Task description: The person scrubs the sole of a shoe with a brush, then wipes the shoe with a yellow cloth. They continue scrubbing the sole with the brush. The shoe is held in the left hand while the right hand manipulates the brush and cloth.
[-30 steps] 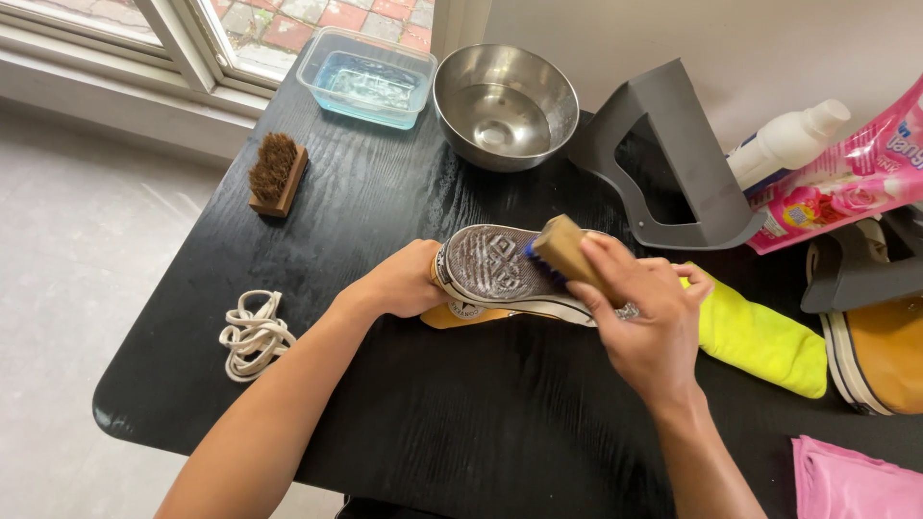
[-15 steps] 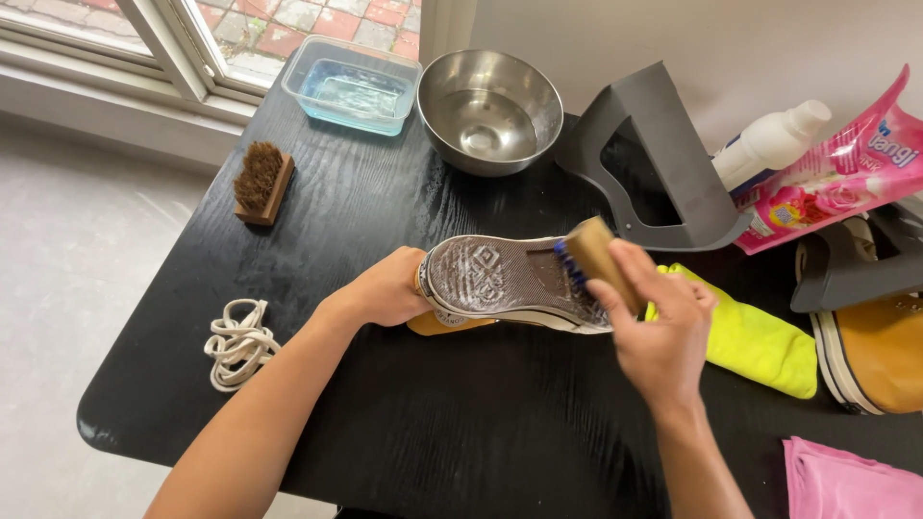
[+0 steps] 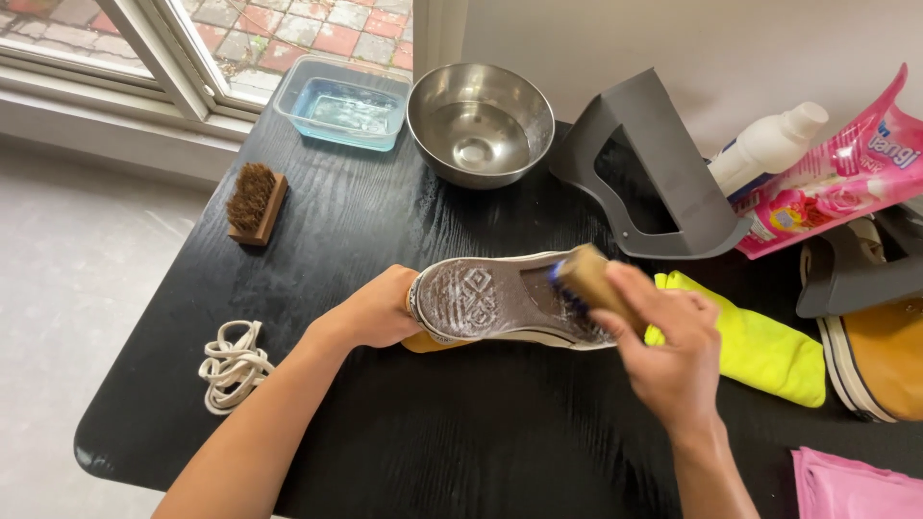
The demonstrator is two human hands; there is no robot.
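- Step in hand, as I judge it: scrubbing the sole of a sneaker [image 3: 510, 306], which lies sole-up on the black desk [image 3: 385, 432], in front of the steel bowl [image 3: 479, 123].
- The left hand [image 3: 377, 309] steadies the shoe at the end farthest from the yellow cloth [image 3: 760, 348]; its grip is closed around that end, fingers hidden beneath.
- The right hand [image 3: 673, 360] has its grip pinched on a small wooden brush [image 3: 585, 281], whose blue bristles press on the sole at the end nearest the cloth.
- The sole looks wet and soapy, greyish along its length.
- The shoe's long axis runs side to side, parallel to the desk's near edge; the patterned patch of tread lies at the left-hand end. Which end is toe I cannot tell for sure.
- The next stroke, I judge, calls for firm counter-pressure from the left hand so the shoe does not slide toward the bowl.
- A larger brown brush [image 3: 254, 202] and a coil of white laces [image 3: 231, 365] lie well left of the shoe.
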